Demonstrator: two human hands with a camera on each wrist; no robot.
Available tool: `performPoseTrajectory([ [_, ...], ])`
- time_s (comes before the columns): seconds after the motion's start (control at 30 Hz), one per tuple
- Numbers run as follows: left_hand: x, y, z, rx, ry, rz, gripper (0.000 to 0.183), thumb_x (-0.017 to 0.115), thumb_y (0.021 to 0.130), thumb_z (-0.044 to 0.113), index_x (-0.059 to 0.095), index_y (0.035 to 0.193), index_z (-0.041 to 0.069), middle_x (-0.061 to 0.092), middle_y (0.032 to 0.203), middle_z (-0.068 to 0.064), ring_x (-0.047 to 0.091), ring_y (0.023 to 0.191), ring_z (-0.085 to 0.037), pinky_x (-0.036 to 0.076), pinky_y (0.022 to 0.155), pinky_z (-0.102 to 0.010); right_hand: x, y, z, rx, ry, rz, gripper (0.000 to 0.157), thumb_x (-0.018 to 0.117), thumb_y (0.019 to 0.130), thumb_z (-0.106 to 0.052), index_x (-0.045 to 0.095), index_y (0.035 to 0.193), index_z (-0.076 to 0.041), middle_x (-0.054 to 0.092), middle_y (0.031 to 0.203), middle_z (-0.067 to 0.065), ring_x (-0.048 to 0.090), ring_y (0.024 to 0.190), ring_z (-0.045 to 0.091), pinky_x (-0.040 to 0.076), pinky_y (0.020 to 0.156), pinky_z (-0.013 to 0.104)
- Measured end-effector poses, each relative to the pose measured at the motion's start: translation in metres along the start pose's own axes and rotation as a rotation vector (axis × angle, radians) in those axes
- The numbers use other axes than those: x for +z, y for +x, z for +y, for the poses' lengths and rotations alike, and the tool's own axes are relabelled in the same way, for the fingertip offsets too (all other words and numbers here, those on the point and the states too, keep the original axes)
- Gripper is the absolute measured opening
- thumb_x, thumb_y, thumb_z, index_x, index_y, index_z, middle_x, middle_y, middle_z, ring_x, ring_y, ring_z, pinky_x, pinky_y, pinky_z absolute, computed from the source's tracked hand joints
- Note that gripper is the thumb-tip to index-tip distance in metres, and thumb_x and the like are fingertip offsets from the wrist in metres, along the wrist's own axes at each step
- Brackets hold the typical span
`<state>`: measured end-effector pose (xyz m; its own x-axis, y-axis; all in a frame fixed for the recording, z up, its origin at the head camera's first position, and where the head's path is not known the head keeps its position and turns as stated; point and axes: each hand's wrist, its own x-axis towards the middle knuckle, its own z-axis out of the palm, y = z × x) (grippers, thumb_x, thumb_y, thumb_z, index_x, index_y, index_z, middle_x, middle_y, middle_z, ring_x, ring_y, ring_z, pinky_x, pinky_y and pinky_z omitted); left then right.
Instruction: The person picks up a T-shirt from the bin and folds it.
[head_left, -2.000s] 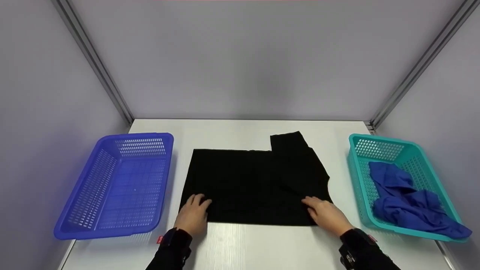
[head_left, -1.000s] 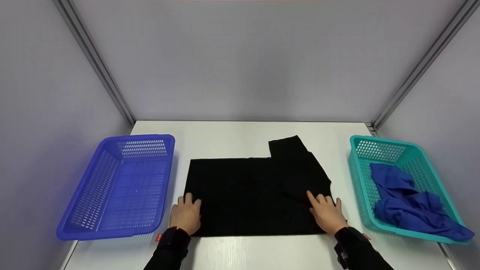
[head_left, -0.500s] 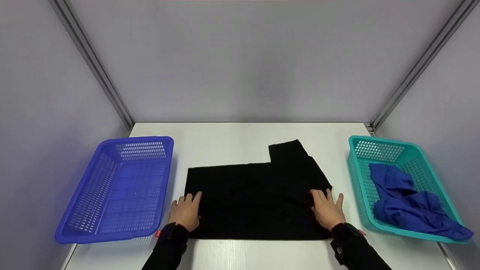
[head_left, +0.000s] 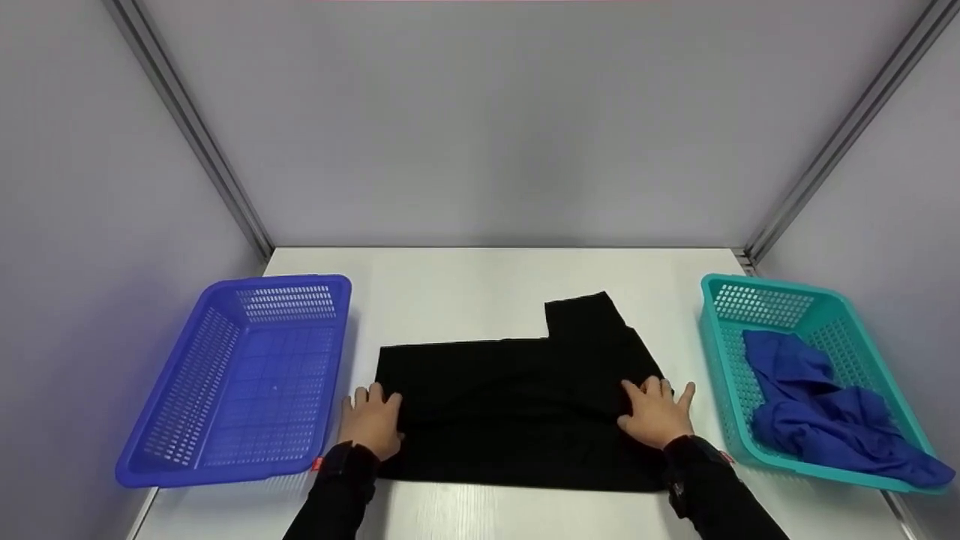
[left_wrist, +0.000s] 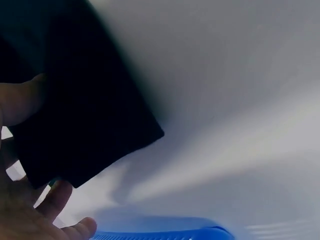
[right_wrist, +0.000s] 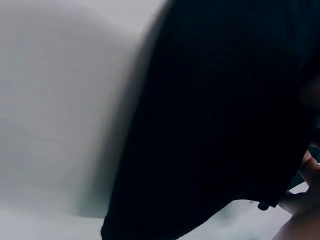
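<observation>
In the lower middle of the frame, a black cloth point(head_left: 517, 431) lies on the white table point(head_left: 450, 292), with a hand at each side of it. The left hand point(head_left: 370, 426), at the cloth's left edge, pinches the fabric between thumb and fingers. The right hand point(head_left: 655, 411) seems to do the same at the right edge, its little finger spread away from the rest — though I can't tell how many layers either one has caught.

That's where I'd worry. If a pinch takes only the top layer, the lower one could lag and bunch underneath. Wrinkles already run across the middle, between the hands; pulling harder on one side would probably set them in and skew the cloth.

The flap point(head_left: 585, 315) sticking out past the top edge, right of centre, could be trouble too: nobody is holding it, so it might fold over crookedly — or stick out afterwards.

At the left of the frame, the blue basket point(head_left: 262, 397) sits just beside the left hand, so a wide swing could knock it. At lower right, the blue cloth point(head_left: 817, 405) hangs over the rim of the green basket point(head_left: 726, 405); a brush from the right arm might drag it out.
</observation>
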<state>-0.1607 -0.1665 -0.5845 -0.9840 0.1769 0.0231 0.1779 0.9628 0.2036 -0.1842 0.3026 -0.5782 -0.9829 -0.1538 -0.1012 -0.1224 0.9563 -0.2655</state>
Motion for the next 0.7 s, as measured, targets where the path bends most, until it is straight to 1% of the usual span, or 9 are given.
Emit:
performPoseTrajectory([
  [0.07, -0.002, 0.001, -0.001, 0.002, -0.039, -0.029, 0.057, 0.089, 0.081, 0.015, 0.064, 0.130, 0.000, 0.051, 0.144, -0.028, 0.046, 0.134, -0.054, 0.038, 0.112, -0.074, -0.002, 0.002, 0.002, -0.003, 0.050, -0.004, 0.057, 0.068, 0.089, -0.024, 0.060, 0.139, 0.003, 0.044, 0.143, 0.034, 0.028, 0.145, 0.064, 0.001, 0.111, 0.089],
  [0.13, -0.005, 0.003, -0.002, -0.010, -0.096, -0.089, 0.059, 0.085, 0.083, 0.013, 0.060, 0.135, -0.001, 0.046, 0.154, -0.027, 0.041, 0.141, -0.057, 0.033, 0.115, -0.074, -0.004, 0.005, 0.004, -0.001, 0.111, -0.010, 0.047, 0.065, 0.096, -0.030, 0.063, 0.129, 0.003, 0.037, 0.157, 0.035, 0.015, 0.150, 0.068, -0.003, 0.113, 0.086],
  [0.23, -0.009, 0.008, -0.002, -0.061, -0.168, -0.169, 0.060, 0.073, 0.090, 0.017, 0.055, 0.143, -0.001, 0.045, 0.159, -0.025, 0.040, 0.144, -0.057, 0.027, 0.118, -0.075, -0.007, 0.009, 0.006, 0.007, 0.151, -0.018, 0.041, 0.056, 0.107, -0.038, 0.063, 0.116, 0.001, 0.038, 0.161, 0.035, 0.009, 0.148, 0.072, -0.006, 0.114, 0.085],
  [0.3, -0.011, 0.013, 0.000, -0.107, -0.208, -0.172, 0.061, 0.065, 0.095, 0.026, 0.052, 0.149, 0.000, 0.050, 0.156, -0.024, 0.044, 0.140, -0.057, 0.027, 0.117, -0.076, -0.007, 0.010, 0.008, 0.020, 0.149, -0.004, 0.039, 0.051, 0.111, -0.038, 0.060, 0.114, 0.000, 0.049, 0.152, 0.033, 0.015, 0.148, 0.071, -0.005, 0.114, 0.086],
  [0.4, -0.012, 0.020, 0.002, -0.155, -0.255, -0.099, 0.055, 0.054, 0.106, 0.032, 0.049, 0.153, 0.002, 0.057, 0.148, -0.026, 0.052, 0.129, -0.058, 0.037, 0.110, -0.074, -0.006, 0.013, 0.009, 0.022, 0.100, 0.054, 0.033, 0.050, 0.112, -0.027, 0.058, 0.127, 0.001, 0.058, 0.142, 0.029, 0.032, 0.144, 0.066, 0.002, 0.111, 0.089],
  [0.47, -0.011, 0.024, 0.003, -0.158, -0.264, -0.040, 0.050, 0.051, 0.110, 0.025, 0.048, 0.154, 0.002, 0.060, 0.141, -0.028, 0.055, 0.120, -0.058, 0.047, 0.100, -0.070, -0.004, 0.015, 0.009, 0.017, 0.064, 0.106, 0.034, 0.052, 0.111, -0.019, 0.056, 0.137, 0.001, 0.060, 0.135, 0.026, 0.041, 0.140, 0.062, 0.007, 0.110, 0.090],
  [0.53, -0.009, 0.026, 0.004, -0.155, -0.243, -0.001, 0.048, 0.053, 0.108, 0.014, 0.048, 0.154, 0.001, 0.063, 0.135, -0.028, 0.057, 0.113, -0.057, 0.052, 0.089, -0.067, -0.001, 0.017, 0.008, -0.002, 0.021, 0.151, 0.039, 0.053, 0.109, -0.012, 0.054, 0.146, -0.001, 0.060, 0.133, 0.025, 0.048, 0.134, 0.058, 0.012, 0.108, 0.091],
  [0.63, -0.006, 0.027, 0.004, -0.164, -0.187, -0.013, 0.054, 0.059, 0.103, 0.006, 0.047, 0.155, 0.002, 0.063, 0.132, -0.027, 0.056, 0.113, -0.054, 0.052, 0.086, -0.065, 0.004, 0.019, 0.006, -0.033, -0.045, 0.189, 0.045, 0.053, 0.105, -0.003, 0.054, 0.151, -0.003, 0.059, 0.126, 0.024, 0.053, 0.126, 0.056, 0.016, 0.106, 0.092],
  [0.7, -0.005, 0.027, 0.005, -0.184, -0.144, -0.051, 0.058, 0.063, 0.101, 0.008, 0.047, 0.156, 0.003, 0.063, 0.135, -0.026, 0.055, 0.119, -0.053, 0.051, 0.091, -0.066, 0.007, 0.021, 0.006, -0.045, -0.089, 0.187, 0.050, 0.053, 0.103, 0.001, 0.053, 0.153, -0.005, 0.058, 0.123, 0.024, 0.054, 0.123, 0.055, 0.017, 0.106, 0.092],
])
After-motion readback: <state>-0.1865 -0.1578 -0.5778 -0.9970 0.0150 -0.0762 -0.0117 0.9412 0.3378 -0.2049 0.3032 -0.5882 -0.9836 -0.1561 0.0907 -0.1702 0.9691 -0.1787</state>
